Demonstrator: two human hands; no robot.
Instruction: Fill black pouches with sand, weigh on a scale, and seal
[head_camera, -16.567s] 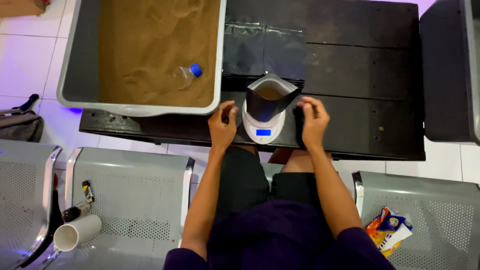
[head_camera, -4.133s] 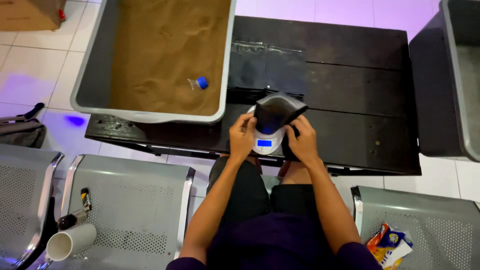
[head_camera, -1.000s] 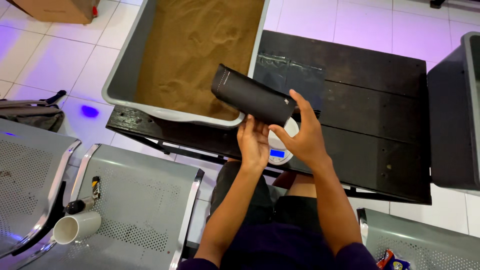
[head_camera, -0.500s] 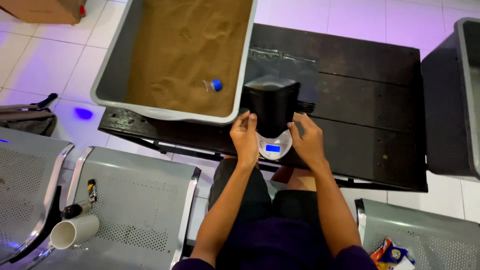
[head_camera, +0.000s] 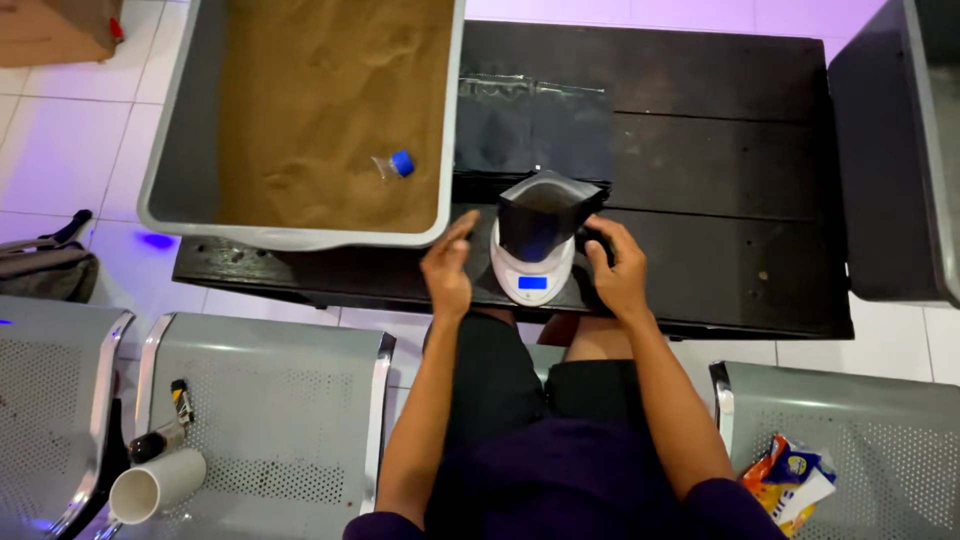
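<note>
Since half a second ago the left hand (head_camera: 447, 272) has let go of the pouch (head_camera: 543, 213) and drawn back to its left, and the pouch mouth has opened into a wedge.

The pouch is a dark, glossy, stand-up bag with creased sides, upright on the scale (head_camera: 532, 275), a round white dish with a small blue lit screen on its near side. Whatever is inside the mouth is too dim to tell.

The scale sits at the near edge of the counter (head_camera: 720, 170), dark planked wood with scuffed marks. Bare room lies to the right of the scale as far as a grey bin (head_camera: 890, 180) at the right end; on the far side lies a flat clear plastic sheet (head_camera: 532, 120).

The right hand (head_camera: 618, 274) is just right of the pouch, its grip narrow, fingers curled against the pouch's lower right side and the scale rim. The left hand's grip is wide and empty, palm facing the pouch, apart from it, near the tray.

Left and far, a grey plastic tray (head_camera: 160, 170) with rounded corners holds fine brown sand, rippled on top; a small clear bottle (head_camera: 390, 166) with a blue cap lies in it.

Nearer, perforated grey metal seats (head_camera: 270, 420) carry a white cup (head_camera: 155, 486) at left and a bright snack packet (head_camera: 790, 478) at right.
</note>
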